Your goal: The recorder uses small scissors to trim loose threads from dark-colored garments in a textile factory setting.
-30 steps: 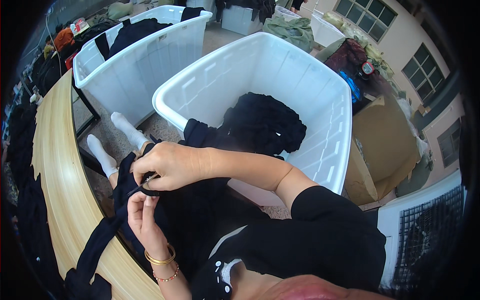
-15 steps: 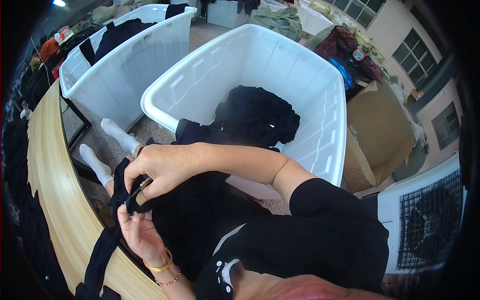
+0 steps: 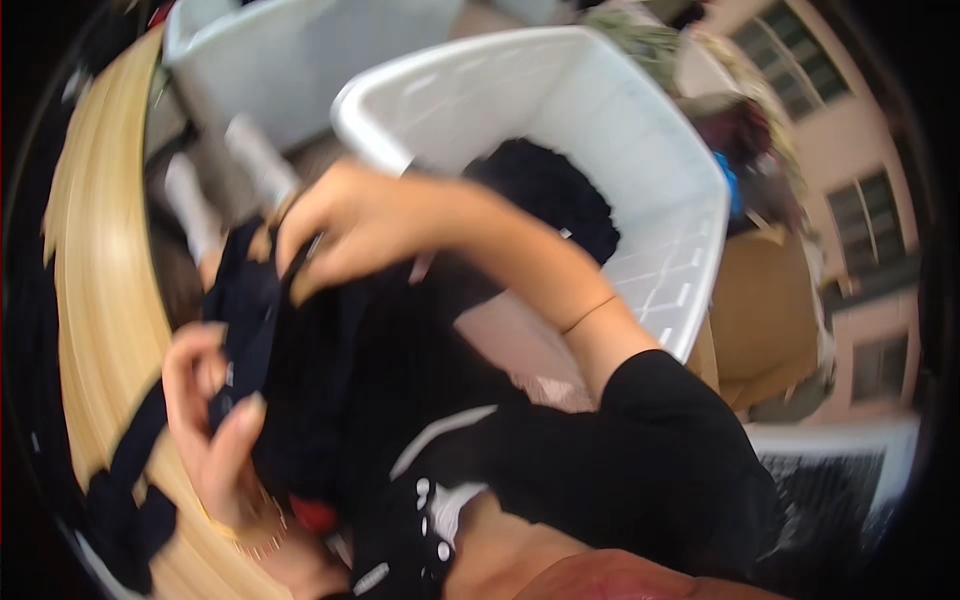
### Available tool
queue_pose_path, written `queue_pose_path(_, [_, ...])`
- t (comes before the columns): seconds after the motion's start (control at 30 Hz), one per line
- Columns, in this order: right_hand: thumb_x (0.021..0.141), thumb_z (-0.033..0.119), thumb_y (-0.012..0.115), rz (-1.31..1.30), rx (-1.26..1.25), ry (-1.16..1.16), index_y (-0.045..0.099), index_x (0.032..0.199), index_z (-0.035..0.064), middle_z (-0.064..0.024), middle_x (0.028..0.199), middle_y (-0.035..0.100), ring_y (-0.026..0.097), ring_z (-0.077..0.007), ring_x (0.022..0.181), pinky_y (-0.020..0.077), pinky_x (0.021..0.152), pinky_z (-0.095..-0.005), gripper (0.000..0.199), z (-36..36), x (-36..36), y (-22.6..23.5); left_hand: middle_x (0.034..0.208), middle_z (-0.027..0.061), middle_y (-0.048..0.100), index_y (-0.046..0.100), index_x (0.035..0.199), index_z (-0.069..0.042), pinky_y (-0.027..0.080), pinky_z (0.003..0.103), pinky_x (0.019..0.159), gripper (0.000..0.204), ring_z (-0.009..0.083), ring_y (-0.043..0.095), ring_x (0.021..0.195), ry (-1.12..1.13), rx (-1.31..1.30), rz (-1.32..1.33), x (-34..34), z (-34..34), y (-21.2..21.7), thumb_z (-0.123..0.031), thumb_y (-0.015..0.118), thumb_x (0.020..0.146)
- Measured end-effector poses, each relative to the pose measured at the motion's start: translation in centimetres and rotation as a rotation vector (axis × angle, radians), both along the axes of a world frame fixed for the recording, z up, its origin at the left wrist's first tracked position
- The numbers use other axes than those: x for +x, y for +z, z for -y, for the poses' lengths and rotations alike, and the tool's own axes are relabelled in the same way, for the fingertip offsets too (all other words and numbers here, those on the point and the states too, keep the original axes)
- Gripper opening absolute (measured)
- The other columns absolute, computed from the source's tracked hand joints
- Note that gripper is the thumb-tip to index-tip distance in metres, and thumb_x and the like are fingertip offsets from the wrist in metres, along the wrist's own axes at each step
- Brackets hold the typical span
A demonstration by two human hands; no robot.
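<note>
Dark navy cloth (image 3: 245,330) hangs across my lap and over the table's edge. My left hand (image 3: 215,440), with bracelets at the wrist, curls around the cloth's near part, thumb and fingers on either side of it. Above and to the right, my right hand (image 3: 345,225) is closed around small thread snips (image 3: 315,245), of which only a blurred metal glint shows. Its fingers are close against the upper part of the cloth. Motion smears both hands, so the exact fingertip contact is hard to make out.
A pale wood table (image 3: 105,300) curves along the left, a dark strip of cloth (image 3: 140,440) lying on it. Ahead stands a large white bin (image 3: 665,250) holding a dark cloth heap (image 3: 550,190). Another bin (image 3: 290,60) is behind, and a cardboard box (image 3: 765,310) stands right.
My view has shifted. My left hand has moved left and away from the right hand, its fingers opening wider around the cloth. The right hand has risen slightly, still with the snips.
</note>
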State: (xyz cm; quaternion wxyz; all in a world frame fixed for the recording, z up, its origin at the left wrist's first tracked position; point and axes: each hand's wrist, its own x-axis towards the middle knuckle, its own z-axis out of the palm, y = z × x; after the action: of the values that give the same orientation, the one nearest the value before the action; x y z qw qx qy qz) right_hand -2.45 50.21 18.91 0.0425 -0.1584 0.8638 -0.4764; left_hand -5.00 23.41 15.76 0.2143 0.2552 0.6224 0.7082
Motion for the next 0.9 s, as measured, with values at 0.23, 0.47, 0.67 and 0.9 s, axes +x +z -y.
queue_pose_path(0.23, [0.086,0.014,0.068,0.264,-0.226,-0.165,0.07,0.097,0.0044,0.002,0.069,0.062,0.044,-0.0013,0.045,0.0304,0.041,-0.0163,0.015,-1.0,-0.7,-7.5,0.087,-0.0002,0.062,0.063,0.095,0.001,0.043,0.021,0.08,0.011,0.0062,0.054,0.087,0.108,-0.248,-0.066,-2.6,-0.3,-8.3,-0.009,0.061,0.092])
queue_pose_path(0.47, [0.09,0.018,0.066,0.194,-0.218,-0.077,0.071,0.098,0.0039,0.005,0.058,0.055,0.042,-0.0008,0.04,0.0276,0.039,-0.0162,0.017,-0.4,-1.1,-9.4,0.11,0.014,0.064,0.064,0.107,-0.001,0.047,0.032,0.087,0.029,0.0255,0.062,0.102,0.27,-0.42,-0.62,-1.8,-3.2,-6.7,-0.018,0.069,0.084])
queue_pose_path(0.67, [0.086,0.006,0.07,0.415,-0.449,-0.092,0.065,0.106,-0.001,-0.0021,0.086,0.066,0.056,-0.0033,0.061,0.0378,0.044,-0.0151,0.021,-0.4,-0.4,-6.6,0.086,0.0024,0.067,0.066,0.098,0.002,0.048,0.022,0.071,0.017,0.0068,0.061,0.079,0.121,-0.108,-0.125,-2.0,-5.5,-7.2,-0.012,0.067,0.089])
queue_pose_path(0.9, [0.082,-0.001,0.071,0.371,-0.366,-0.172,0.063,0.109,-0.0006,-0.0034,0.099,0.067,0.059,-0.0041,0.07,0.0404,0.045,-0.0162,0.029,-1.7,-0.8,-7.3,0.095,-0.0023,0.064,0.063,0.102,-0.004,0.04,0.02,0.088,0.011,0.0056,0.056,0.093,0.171,0.24,0.363,-1.5,-3.9,-8.2,-0.008,0.059,0.093])
